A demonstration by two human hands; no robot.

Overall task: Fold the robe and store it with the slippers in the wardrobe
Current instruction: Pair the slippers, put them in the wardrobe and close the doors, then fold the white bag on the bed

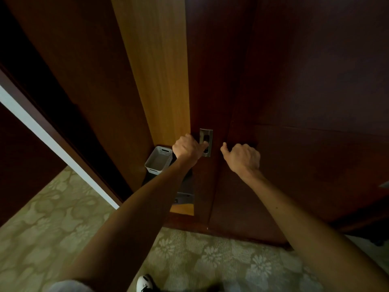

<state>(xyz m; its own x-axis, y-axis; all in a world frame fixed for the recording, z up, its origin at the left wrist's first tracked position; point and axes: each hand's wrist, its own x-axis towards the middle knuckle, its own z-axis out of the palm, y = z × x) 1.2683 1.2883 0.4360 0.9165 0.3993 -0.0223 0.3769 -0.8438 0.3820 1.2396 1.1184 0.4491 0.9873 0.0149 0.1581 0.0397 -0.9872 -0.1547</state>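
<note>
Dark reddish-brown wood, smooth and faintly glossy, makes up the wardrobe door (212, 85), a tall flat sliding panel. Set into it is a recessed metal handle (206, 142), a brushed rectangular plate with a long rounded slot. The left hand (188, 149) reaches to this handle with its fingers curled over the door's left edge and its thumb lying across the lower part of the slot, so its grip is on the door at the handle. The right hand (243, 157) is just right of the handle, fingers curled into a loose fist with the thumb sticking up, knuckles near the door face; whether it touches the wood or holds anything cannot be told.

Left of the handle, the door stands partly open onto the wardrobe's lighter, honey-coloured inner panel (156, 66) with a fine straight grain. Below and left of the handle, inside the opening, sits a white plastic basket (158, 162), box-shaped with rounded corners and a perforated wall. Under it some grey fittings show, too dim to identify. The robe and slippers are not visible from here.

Below the handle, the floor is covered by a pale green carpet (210, 262) with a woven flower pattern. A white shoe toe (144, 283) shows at the bottom edge.
</note>
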